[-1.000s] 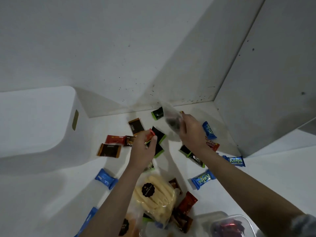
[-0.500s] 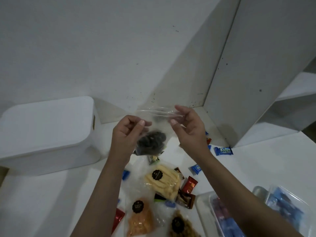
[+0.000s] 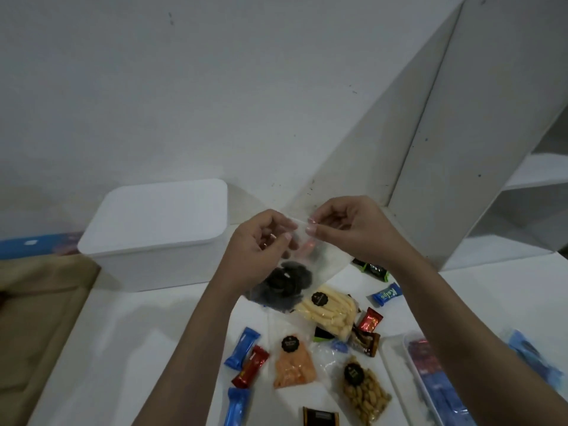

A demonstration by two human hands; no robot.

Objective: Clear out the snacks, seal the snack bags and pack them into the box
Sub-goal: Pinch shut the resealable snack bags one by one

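- Head view: both hands are up over the bench (image 3: 129,342), left hand (image 3: 258,250) and right hand (image 3: 347,232) each pinching the top edge of the clear snack bag (image 3: 295,272), thumbs nearly meeting.
- To seal it well, I'd press the strip from the middle outward, keeping the top edge taut and level.
- The bag hangs in the air, transparent, dark snacks sagging at the bottom.
- White box (image 3: 153,235) waits, lid on, left of the hands.
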